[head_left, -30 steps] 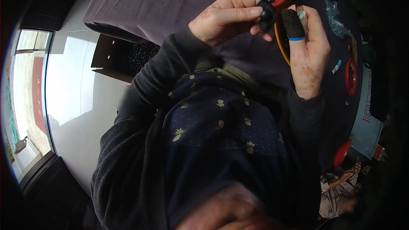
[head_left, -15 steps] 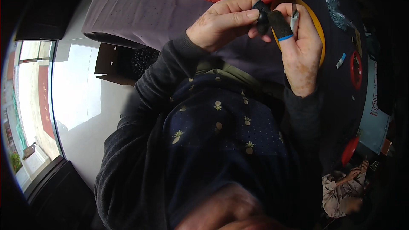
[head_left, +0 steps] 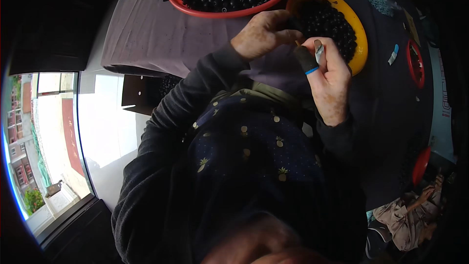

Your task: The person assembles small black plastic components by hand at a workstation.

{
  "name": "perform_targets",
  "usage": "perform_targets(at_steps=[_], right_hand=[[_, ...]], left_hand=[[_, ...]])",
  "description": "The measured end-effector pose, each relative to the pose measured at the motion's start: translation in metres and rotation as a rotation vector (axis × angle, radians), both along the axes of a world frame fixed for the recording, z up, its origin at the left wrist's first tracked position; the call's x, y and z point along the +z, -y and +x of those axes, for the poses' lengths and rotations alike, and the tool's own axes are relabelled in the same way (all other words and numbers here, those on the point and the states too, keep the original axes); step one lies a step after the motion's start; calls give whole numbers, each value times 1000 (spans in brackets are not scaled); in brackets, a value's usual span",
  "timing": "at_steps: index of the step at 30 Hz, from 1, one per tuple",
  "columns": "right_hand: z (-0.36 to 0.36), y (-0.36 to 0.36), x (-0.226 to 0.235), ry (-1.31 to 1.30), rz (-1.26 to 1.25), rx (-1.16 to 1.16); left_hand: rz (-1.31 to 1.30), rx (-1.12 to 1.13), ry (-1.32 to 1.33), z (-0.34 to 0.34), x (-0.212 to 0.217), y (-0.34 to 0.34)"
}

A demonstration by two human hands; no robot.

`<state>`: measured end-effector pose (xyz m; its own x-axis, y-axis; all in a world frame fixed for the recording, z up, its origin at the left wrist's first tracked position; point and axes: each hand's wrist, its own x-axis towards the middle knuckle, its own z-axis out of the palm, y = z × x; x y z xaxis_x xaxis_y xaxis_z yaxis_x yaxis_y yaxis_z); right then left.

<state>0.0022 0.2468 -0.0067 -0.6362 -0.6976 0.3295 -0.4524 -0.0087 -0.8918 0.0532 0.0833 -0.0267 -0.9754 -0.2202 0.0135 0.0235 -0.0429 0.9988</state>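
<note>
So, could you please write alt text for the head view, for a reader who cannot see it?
A person's left hand and right hand meet over a yellow bowl of small dark round fruits, the right thumb wearing a dark cover. A red bowl of the same fruits sits behind.

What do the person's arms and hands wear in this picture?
Both arms are in dark grey long sleeves that reach the wrists. The left hand is bare. The right hand is bare except for a black finger cover with a blue rim on one finger.
</note>
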Motion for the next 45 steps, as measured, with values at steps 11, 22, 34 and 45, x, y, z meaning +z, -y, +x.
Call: perform_targets(at_steps=[11, 22, 34, 45], right_hand=[[-3, -23, -11, 59, 22, -83], [-8, -22, -20, 28, 15, -81], [-4, -15, -25, 13, 36, -68], [-3, 5, -17, 20, 132, -89]], left_hand=[[-772, 165, -391, -65, -8, -4], [-1469, 11, -365, -49, 15, 131], [-1412, -38, -159, -55, -7, 146], [-1003, 167, -203, -15, 37, 103]])
